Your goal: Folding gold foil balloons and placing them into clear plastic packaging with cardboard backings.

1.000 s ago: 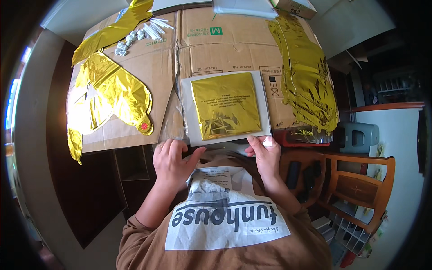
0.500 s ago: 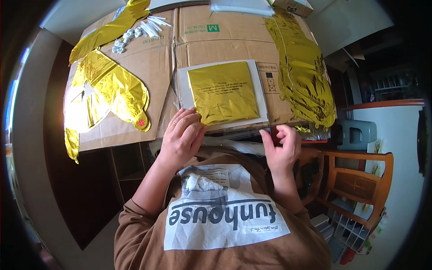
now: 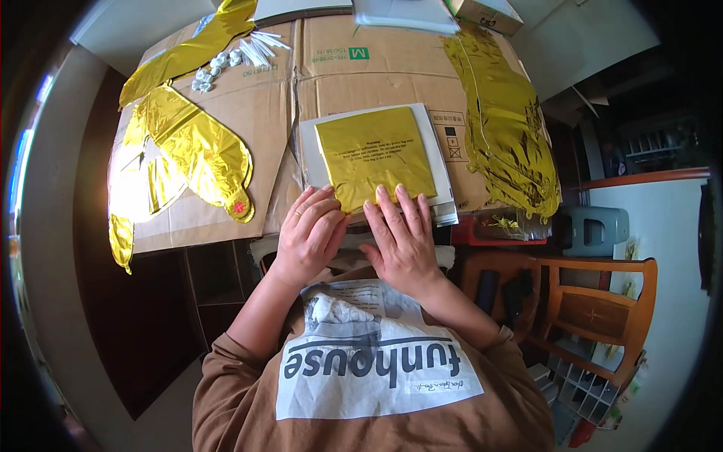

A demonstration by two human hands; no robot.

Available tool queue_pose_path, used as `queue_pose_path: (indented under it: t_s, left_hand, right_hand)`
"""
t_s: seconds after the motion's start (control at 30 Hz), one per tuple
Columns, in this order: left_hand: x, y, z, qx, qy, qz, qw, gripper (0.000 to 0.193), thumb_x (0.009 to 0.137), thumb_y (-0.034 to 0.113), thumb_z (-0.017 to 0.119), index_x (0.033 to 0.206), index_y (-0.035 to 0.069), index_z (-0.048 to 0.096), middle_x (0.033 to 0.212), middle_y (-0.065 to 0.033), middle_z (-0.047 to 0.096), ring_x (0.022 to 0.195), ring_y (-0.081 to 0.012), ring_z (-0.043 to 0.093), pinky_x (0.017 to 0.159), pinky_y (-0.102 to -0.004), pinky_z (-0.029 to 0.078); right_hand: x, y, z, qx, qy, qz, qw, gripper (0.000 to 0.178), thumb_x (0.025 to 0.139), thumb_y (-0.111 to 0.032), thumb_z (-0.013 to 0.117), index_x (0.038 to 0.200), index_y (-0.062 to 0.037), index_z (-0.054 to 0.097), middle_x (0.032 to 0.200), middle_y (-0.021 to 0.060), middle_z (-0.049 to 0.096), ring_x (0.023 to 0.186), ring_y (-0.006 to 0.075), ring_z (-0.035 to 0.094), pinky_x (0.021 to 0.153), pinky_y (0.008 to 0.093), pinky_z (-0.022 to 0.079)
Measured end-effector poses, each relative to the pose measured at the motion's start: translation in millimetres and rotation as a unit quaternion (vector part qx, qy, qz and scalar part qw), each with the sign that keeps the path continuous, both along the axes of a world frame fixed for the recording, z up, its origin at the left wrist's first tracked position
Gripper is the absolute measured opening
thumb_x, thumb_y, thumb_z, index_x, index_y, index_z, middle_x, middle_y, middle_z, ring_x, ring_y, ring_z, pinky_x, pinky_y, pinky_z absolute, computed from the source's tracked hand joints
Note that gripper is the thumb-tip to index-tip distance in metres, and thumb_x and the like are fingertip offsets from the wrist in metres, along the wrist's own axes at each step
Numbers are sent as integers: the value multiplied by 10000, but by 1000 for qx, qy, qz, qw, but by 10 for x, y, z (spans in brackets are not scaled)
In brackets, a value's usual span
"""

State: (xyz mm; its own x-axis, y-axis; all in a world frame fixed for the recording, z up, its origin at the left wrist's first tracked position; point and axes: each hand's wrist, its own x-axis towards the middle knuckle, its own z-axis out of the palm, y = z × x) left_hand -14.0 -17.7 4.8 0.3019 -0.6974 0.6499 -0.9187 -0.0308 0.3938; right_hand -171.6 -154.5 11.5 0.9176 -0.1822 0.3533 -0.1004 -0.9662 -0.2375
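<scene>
A flat, square clear plastic bag (image 3: pixel 373 151) with folded gold foil inside lies on a white sheet (image 3: pixel 307 139) near the table's front edge. At the bag's lower left corner is my left hand (image 3: pixel 307 230), its fingers curled and closed on that corner; the fingertips are partly hidden. My right hand (image 3: pixel 401 237) lies with fingers stretched and spread along the bag's lower edge, pressing on it. To the left, a crumpled gold foil balloon (image 3: pixel 203 147) hangs partly over the edge. On the right lies a long stack of flat gold foil balloons (image 3: pixel 504 120).
Flattened cardboard (image 3: pixel 339 79) covers the table. White sticks (image 3: pixel 263 47) and small white pieces (image 3: pixel 203 79) lie at the far left, beside more gold foil (image 3: pixel 184 59). A cardboard box (image 3: pixel 488 13) stands far right. A wooden chair (image 3: pixel 640 301) and grey-blue plastic stool (image 3: pixel 599 228) are at right.
My right hand has moved left from beside the sheet onto the bag's lower edge, its fingers now stretched out. My left hand stays at the bag's lower left corner.
</scene>
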Motion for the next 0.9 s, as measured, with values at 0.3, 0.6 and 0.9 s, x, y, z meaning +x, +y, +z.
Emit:
queue_pose_path:
  t_s: [0.3, 0.6, 0.9]
  left_hand:
    - [3, 7, -23, -3, 5, -7, 1000, 269, 788, 68, 801, 1006, 52, 644, 1040, -97, 661, 1111, -321, 654, 1032, -504, 495]
    - [1, 7, 21, 7, 12, -12, 1000, 240, 764, 22, 807, 965, 32, 677, 1021, -115, 674, 1093, -333, 663, 1025, -506, 501]
    - [35, 27, 9, -22, 57, -23, 998, 309, 724, 61, 834, 978, 32, 661, 1038, -120, 652, 1089, -324, 655, 1036, -487, 506]
  right_hand:
    - [-79, 83, -45, 5, 37, 4, 999, 649, 917, -412, 642, 1444, -51, 525, 1561, 205, 385, 1429, 450, 337, 1157, 665, 220]
    - [-58, 103, -54, 13, 28, -4, 1000, 642, 942, -407, 617, 1462, -45, 507, 1574, 201, 375, 1446, 443, 322, 1162, 652, 224]
    - [-252, 40, -50, 42, -84, 27, 995, 466, 940, -213, 633, 1339, 24, 598, 1440, 195, 551, 1369, 387, 493, 1183, 583, 269]
